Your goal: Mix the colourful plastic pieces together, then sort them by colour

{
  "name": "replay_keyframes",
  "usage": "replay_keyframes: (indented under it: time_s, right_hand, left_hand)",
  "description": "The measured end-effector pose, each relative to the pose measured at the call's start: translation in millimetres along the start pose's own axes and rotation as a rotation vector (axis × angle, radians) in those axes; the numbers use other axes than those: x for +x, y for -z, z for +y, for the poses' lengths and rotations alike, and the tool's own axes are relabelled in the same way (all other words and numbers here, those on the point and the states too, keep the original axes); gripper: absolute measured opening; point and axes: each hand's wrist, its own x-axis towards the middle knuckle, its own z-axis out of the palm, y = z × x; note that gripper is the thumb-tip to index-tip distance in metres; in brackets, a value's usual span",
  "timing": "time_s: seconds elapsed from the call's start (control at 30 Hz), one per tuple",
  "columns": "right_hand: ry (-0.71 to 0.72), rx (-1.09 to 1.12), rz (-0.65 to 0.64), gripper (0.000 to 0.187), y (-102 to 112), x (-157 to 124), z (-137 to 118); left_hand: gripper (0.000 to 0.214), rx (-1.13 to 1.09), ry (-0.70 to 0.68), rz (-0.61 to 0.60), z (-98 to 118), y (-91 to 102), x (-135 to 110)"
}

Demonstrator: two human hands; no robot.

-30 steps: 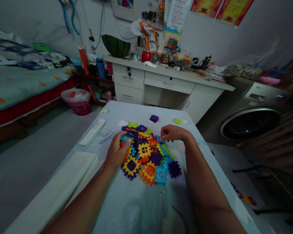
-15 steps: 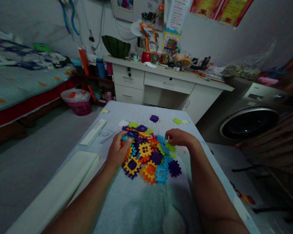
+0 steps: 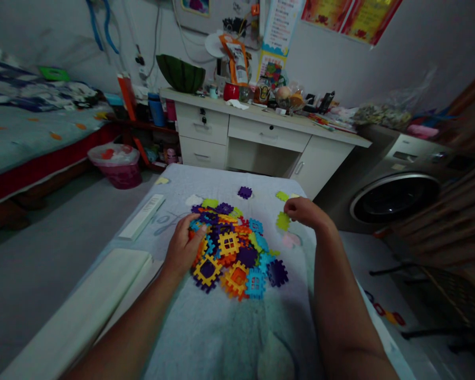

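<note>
A pile of square interlocking plastic tiles (image 3: 228, 244) in yellow, purple, blue, orange and green lies on the cloth-covered table (image 3: 206, 338). Against the pile's left side rests my left hand (image 3: 184, 245), its thumb apart from the fingers and its palm side hidden. To the right of the pile, my right hand (image 3: 305, 212) pinches a lime green tile (image 3: 283, 221) that hangs tilted from the fingertips. Beyond that hand lies another lime green tile (image 3: 282, 196). A single purple tile (image 3: 245, 192) sits behind the pile.
A long white box (image 3: 83, 311) and a narrow white strip (image 3: 141, 217) lie along the table's left side. Behind stands a white desk (image 3: 206, 126) loaded with jars and packets. A washing machine (image 3: 396, 179) is at the right, a pink bin (image 3: 119, 168) at the left.
My right hand has moved right, away from the pile, with the lime green tile in its fingers. My left hand stays at the pile's left side; the whole view has shifted slightly.
</note>
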Motion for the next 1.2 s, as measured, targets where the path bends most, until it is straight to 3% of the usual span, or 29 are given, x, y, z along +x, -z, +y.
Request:
replay_keyframes:
  time_s: [0.13, 0.27, 0.43, 0.6, 0.8, 1.2]
  right_hand:
    - [-0.153, 0.113, 0.287, 0.02, -8, 10, 33]
    - [-0.295, 0.063, 0.61, 0.024, -27, 22, 55]
    - [-0.439, 0.038, 0.766, 0.033, -57, 34, 73]
    - [-0.399, 0.044, 0.74, 0.033, -78, 47, 84]
    - [-0.214, 0.025, 0.568, 0.033, -90, 56, 78]
    - [-0.19, -0.013, 0.473, 0.038, -86, 49, 71]
  left_hand:
    - [0.042, -0.006, -0.01, 0.008, 2, 0.1, 0]
    - [0.041, -0.013, -0.013, 0.013, 2, 0.1, 0]
    - [0.044, 0.003, -0.004, -0.002, 2, 0.5, 0]
    - [0.044, -0.006, -0.004, -0.001, 0, 0.2, 0]
    - [0.043, -0.024, 0.006, 0.002, -1, -0.5, 0]
    - [0.043, 0.006, -0.005, 0.001, 2, 0.1, -1]
